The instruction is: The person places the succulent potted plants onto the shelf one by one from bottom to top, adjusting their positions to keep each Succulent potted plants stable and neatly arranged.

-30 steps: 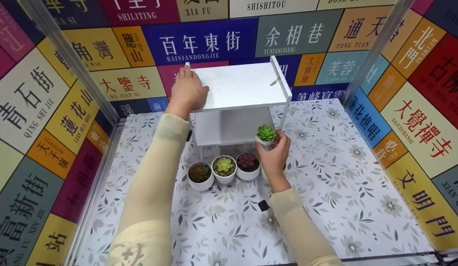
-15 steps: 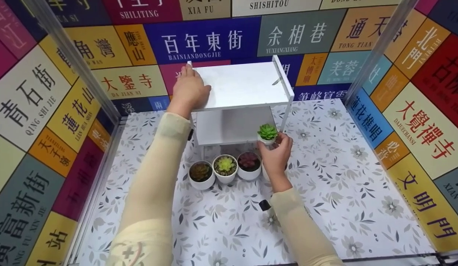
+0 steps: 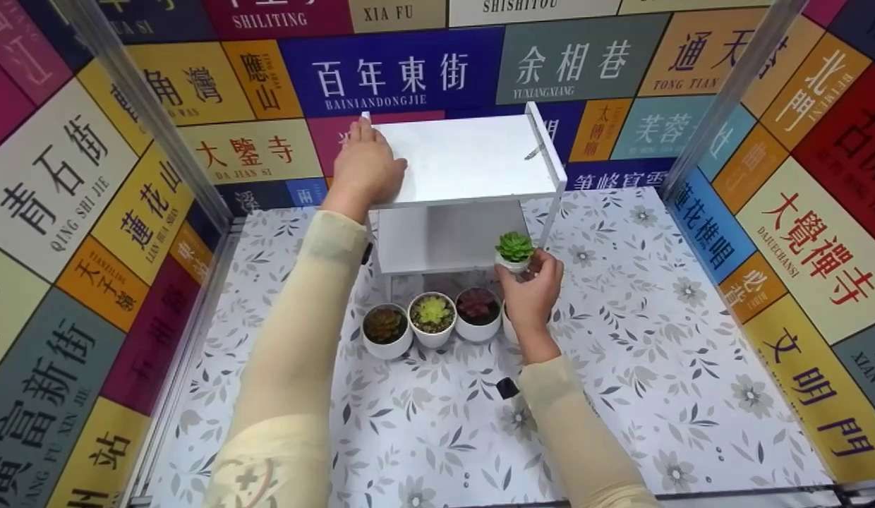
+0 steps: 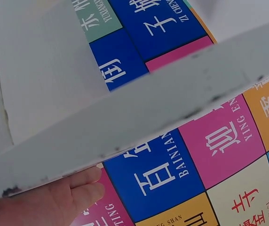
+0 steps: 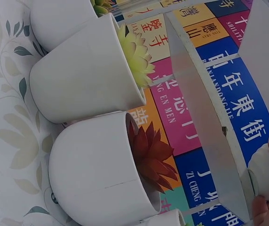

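My left hand [image 3: 369, 166]: upper middle of the frame, holding the left side of the white rack [image 3: 473, 152], fingers on its outer side.
Brown plant [image 3: 385, 326], yellow plant [image 3: 432, 310], red plant [image 3: 478, 303]: 3 in a row on the flowery sheet [image 3: 649, 395], in the middle.
Half-hidden pot [image 3: 509, 324]: beside the red plant, partly covered by my right hand [image 3: 533, 289].
Green plant [image 3: 515, 247]: right of middle, at the lower shelf's [image 3: 444, 240] front right corner.
My right hand: pinching its little white pot [image 3: 511, 265].
Step now: I think I'm putting it on the shelf.
Next move: I should set it flat, then let go gently.
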`<state>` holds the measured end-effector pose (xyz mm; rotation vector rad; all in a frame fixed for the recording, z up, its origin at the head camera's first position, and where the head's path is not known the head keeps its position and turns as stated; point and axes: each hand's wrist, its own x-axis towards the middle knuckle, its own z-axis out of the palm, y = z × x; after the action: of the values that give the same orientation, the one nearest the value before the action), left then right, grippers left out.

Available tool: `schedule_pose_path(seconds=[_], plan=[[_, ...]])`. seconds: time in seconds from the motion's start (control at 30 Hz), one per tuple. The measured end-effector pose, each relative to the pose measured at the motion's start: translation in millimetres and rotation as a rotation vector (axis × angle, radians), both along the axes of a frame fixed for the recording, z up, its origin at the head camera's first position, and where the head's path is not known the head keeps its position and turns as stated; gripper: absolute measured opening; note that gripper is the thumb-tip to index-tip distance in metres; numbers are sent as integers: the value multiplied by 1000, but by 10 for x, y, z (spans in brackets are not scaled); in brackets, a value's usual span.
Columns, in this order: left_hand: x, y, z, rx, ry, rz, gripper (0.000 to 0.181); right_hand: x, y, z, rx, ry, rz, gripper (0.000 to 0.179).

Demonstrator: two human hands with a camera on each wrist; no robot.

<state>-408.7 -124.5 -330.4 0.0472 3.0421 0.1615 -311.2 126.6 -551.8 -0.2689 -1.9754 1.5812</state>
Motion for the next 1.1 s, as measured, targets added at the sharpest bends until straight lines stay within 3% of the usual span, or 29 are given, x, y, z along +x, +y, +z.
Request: schedule_pose_path(seconds=[0.6, 1.1], plan=[[-12, 55, 10, 22, -26, 13, 81, -12, 46, -14, -39, 7, -31, 58], [-30, 3, -14, 27, -12, 32, 83, -24, 13, -21, -30, 35, -47, 39]])
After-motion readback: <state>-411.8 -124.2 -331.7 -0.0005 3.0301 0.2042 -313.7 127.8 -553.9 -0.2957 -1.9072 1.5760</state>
